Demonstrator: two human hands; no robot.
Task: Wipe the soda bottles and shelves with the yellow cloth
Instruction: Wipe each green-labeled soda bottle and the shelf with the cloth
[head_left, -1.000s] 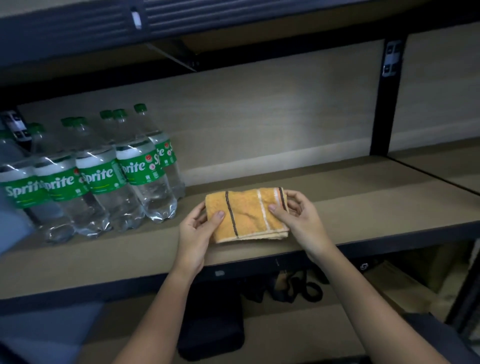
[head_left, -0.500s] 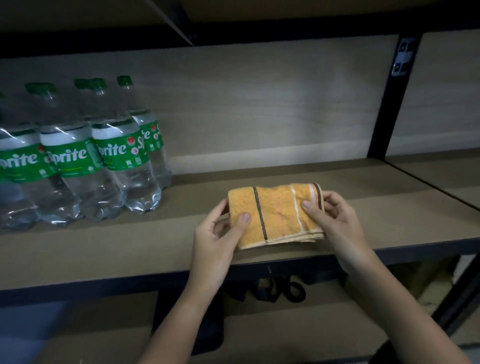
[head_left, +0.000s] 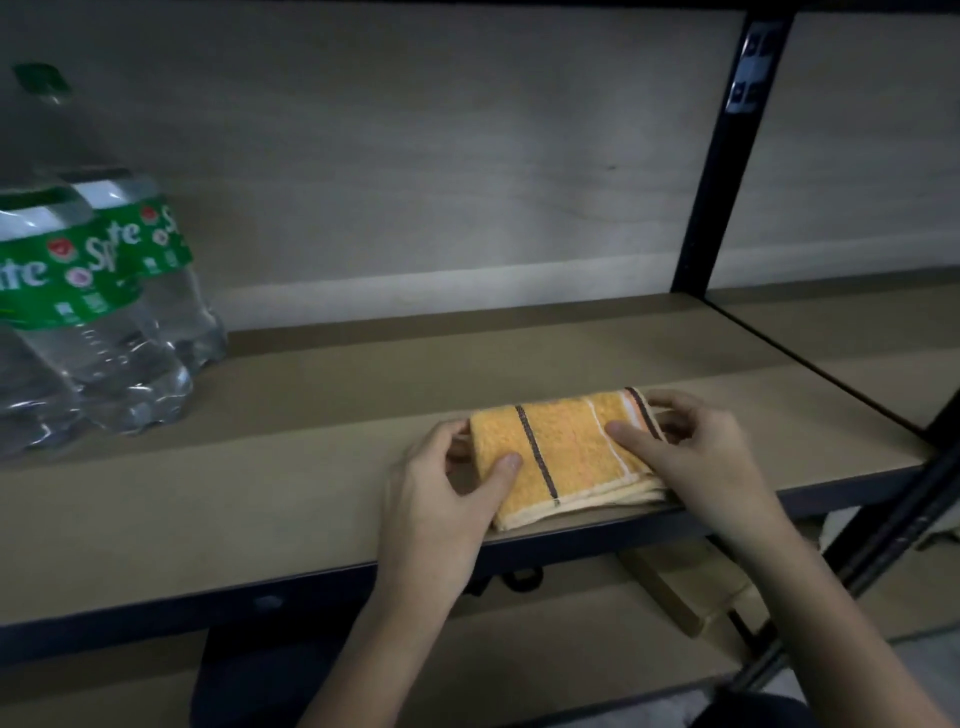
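Observation:
A folded yellow cloth (head_left: 566, 454) with dark stripes lies near the front edge of the brown shelf (head_left: 311, 467). My left hand (head_left: 441, 499) holds its left end, thumb on top and fingers tucked beneath. At the cloth's right end my right hand (head_left: 696, 457) pinches it the same way, thumb on top, fingers curled behind. Clear Sprite soda bottles (head_left: 98, 312) with green labels stand at the far left of the shelf, well apart from both hands.
A black upright post (head_left: 727, 156) divides this shelf from the neighbouring one on the right. A lower shelf (head_left: 571, 649) below holds a dark bag and a cardboard piece. A black diagonal bar (head_left: 883, 535) crosses at the right.
The view has moved closer and to the right, so the bottles slid to the left edge. Both hands keep hold of the cloth, which now sits lower, on the shelf.

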